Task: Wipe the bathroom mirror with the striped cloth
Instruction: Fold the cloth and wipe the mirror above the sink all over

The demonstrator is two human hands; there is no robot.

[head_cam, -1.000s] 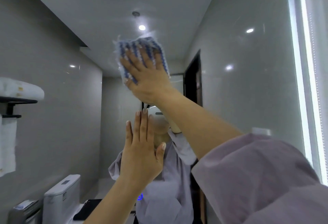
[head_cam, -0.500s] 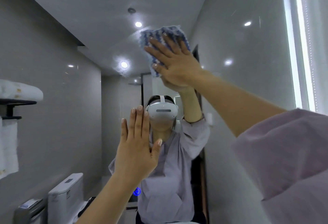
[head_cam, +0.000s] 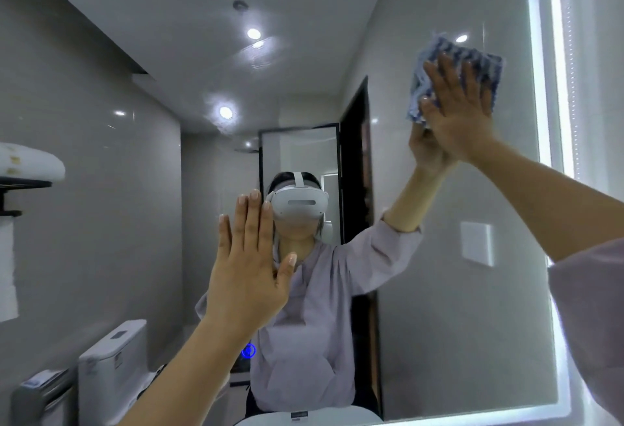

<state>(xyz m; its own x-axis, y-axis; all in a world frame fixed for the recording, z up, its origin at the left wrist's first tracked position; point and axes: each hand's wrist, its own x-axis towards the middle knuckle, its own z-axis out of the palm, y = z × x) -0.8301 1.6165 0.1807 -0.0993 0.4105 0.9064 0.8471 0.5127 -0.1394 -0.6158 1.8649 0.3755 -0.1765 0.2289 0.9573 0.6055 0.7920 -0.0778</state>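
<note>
Flat-palmed rather than clenched, both hands meet the large frameless bathroom mirror (head_cam: pixel 422 341), and the difference between them explains the pose. At lower centre-left of the frame, the bare left hand (head_cam: pixel 248 277) stands upright with fingers straight and close together, thumb splayed to the right, holding nothing; it appears to rest against or just before the glass, most likely as a brace while the body leans across, though actual contact cannot be confirmed. Farther left, the reflection shows a white folded towel on a dark wall shelf (head_cam: pixel 27 164) at mid-left and a white toilet cistern (head_cam: pixel 113 358) at lower left. At centre, the mirrored figure in a pale lilac shirt repeats the raised arm.

At upper right, the right hand (head_cam: pixel 457 111) spreads its fingers wide over the blue-and-white striped cloth (head_cam: pixel 472 61), pinning the folded fabric against the glass instead of gripping it. That open press likely keeps as much of the cloth as possible in contact with the surface. The cloth sits high on the mirror, just beside the glowing white light strip (head_cam: pixel 559 88) along the right edge, with the lilac sleeve (head_cam: pixel 594 307) filling the lower right corner. Judging by this position, the upper right portion is being wiped; the lower glass looks untouched by the cloth at this moment.
</note>
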